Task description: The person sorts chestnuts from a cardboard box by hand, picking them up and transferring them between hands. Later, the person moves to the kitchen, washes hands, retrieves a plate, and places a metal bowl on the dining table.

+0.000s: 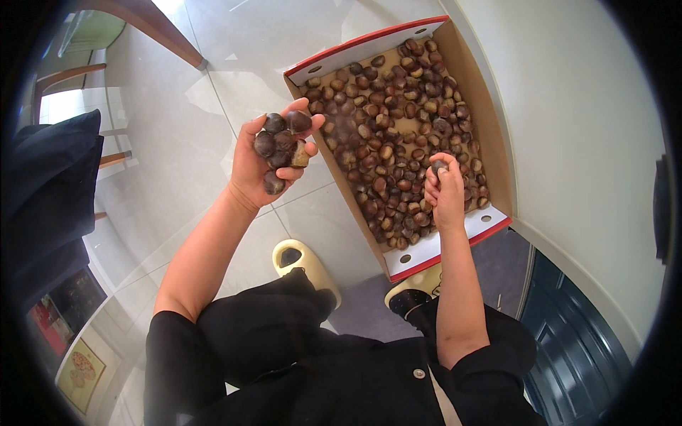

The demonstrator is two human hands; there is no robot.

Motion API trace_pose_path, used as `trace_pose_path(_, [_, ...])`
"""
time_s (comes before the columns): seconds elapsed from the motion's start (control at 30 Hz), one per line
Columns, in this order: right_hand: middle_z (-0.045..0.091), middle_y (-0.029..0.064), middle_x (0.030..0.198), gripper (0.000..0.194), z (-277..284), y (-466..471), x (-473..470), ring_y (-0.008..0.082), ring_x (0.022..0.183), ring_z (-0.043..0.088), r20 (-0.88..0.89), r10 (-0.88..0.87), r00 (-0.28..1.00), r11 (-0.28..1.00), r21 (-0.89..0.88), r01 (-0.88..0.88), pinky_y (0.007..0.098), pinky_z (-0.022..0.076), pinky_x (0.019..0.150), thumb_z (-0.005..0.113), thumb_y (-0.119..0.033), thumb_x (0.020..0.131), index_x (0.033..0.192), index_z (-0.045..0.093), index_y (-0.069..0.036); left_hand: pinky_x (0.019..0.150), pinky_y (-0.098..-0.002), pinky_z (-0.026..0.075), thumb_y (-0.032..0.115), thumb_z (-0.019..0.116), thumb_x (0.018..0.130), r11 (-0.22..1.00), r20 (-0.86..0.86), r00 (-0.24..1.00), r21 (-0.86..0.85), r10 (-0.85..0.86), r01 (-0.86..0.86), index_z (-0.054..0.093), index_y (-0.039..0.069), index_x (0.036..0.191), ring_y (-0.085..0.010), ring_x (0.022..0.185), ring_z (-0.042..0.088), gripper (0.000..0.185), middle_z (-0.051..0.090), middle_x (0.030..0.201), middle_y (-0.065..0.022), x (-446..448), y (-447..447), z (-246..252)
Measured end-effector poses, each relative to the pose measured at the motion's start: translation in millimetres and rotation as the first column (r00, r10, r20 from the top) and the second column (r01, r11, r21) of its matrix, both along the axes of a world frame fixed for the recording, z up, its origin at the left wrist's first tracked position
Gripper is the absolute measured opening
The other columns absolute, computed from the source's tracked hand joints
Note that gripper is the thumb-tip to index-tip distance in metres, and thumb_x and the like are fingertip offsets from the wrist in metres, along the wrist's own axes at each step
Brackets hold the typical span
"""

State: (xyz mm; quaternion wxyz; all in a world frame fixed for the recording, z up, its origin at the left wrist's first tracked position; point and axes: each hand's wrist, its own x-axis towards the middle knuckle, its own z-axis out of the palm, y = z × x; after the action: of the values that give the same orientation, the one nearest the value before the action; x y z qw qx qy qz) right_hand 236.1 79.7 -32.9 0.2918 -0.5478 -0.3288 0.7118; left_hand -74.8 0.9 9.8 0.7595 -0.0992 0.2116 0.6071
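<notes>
A shallow cardboard box (341, 210) with red-edged white ends stands on the floor before me. Many brown chestnuts (403, 185) lie loose across its bottom, with patches of bare cardboard between them. My left hand (261, 160) is palm up beside the box's left wall, cupping a handful of chestnuts (282, 141). Over the near right part of the box, my right hand (446, 186) pinches one dark chestnut (439, 168) between thumb and finger. Its other fingers are curled, and whether they hold anything more is hidden.
A white wall (575, 133) runs close along the box's right side. Wooden chair legs (176, 40) stand at upper left, with dark cloth (53, 186) hanging below them. My feet in yellow slippers (314, 266) are at the box's near end. A dark blue door (565, 330) is at lower right.
</notes>
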Motion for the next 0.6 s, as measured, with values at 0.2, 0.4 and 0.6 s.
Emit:
trace_pose_path(0.2, [0.039, -0.0015, 0.070, 0.019, 5, 1, -8, 0.0031, 0.051, 0.029, 0.096, 0.072, 0.993, 0.978, 0.187, -0.089, 0.0173, 0.0240, 0.043, 0.038, -0.011, 0.091, 0.106, 0.049, -0.011, 0.044, -0.0203, 0.046, 0.040, 0.048, 0.088, 1.000, 0.013, 1.000, -0.001, 0.002, -0.002, 0.039, 0.014, 0.139, -0.0233, 0.090, 0.061, 0.058, 0.050, 0.130, -0.0139, 1, 3, 2])
trace_pose_path(0.4, [0.041, -0.0020, 0.070, 0.017, 2, 1, -6, 0.0034, 0.050, 0.029, 0.092, -0.091, 0.992, 0.995, 0.056, 0.087, 0.0180, 0.0243, 0.042, 0.039, -0.012, 0.092, 0.106, 0.049, -0.011, 0.044, -0.0203, 0.044, 0.040, 0.048, 0.088, 1.000, -0.012, 1.000, 0.001, 0.005, -0.005, 0.039, 0.015, 0.140, -0.0229, 0.090, 0.061, 0.058, 0.050, 0.131, -0.0130, 0, 2, -1])
trace_pose_path(0.6, [0.054, 0.0037, 0.069, 0.034, -64, 1, 31, 0.0107, 0.056, 0.049, 0.726, 0.159, 0.669, 0.923, 0.131, -0.361, 0.0267, 0.0426, 0.053, 0.053, -0.027, 0.096, 0.125, 0.047, -0.011, 0.044, -0.0207, 0.037, 0.035, 0.047, 0.090, 0.993, 0.009, 1.000, 0.121, -0.006, 0.004, 0.044, 0.016, 0.137, -0.0190, 0.106, 0.057, 0.051, 0.053, 0.126, -0.0018, -11, 6, -3])
